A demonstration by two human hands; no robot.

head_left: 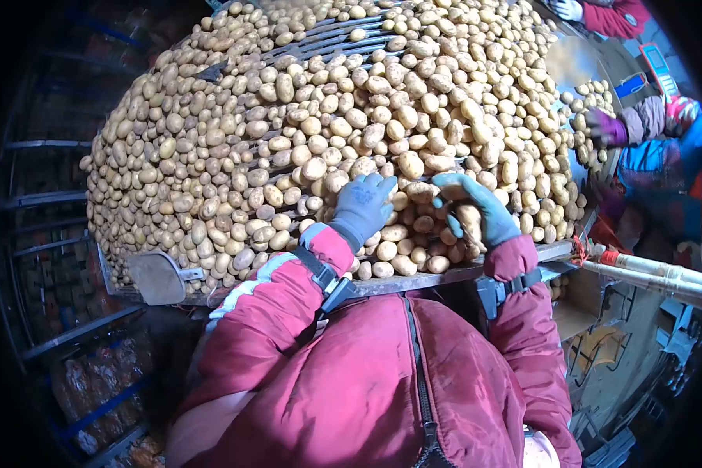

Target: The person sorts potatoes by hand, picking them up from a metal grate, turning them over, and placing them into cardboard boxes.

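Potatoes point(203, 156) of many sizes cover a wide slatted metal table in front of me. My left hand point(363, 207), in a grey-blue glove, lies on the potatoes near the front edge. Its fingers stretch forward over them, and I see nothing gripped. To its right, my right hand point(483, 209) wears a blue-green glove. Thumb and fingers curve around a brownish potato point(468, 221), which the hand partly hides. Another potato point(422, 193) lies between the two hands.
Bare slats point(343, 39) show at the back. A flat scoop-shaped plate point(156, 278) sits at the front left corner. At right, a co-worker's purple-gloved hand point(607, 129) is beside a smaller potato pile point(589, 117). Another person's gloved hand point(567, 9) is at top right. Pale poles point(647, 269) jut out right.
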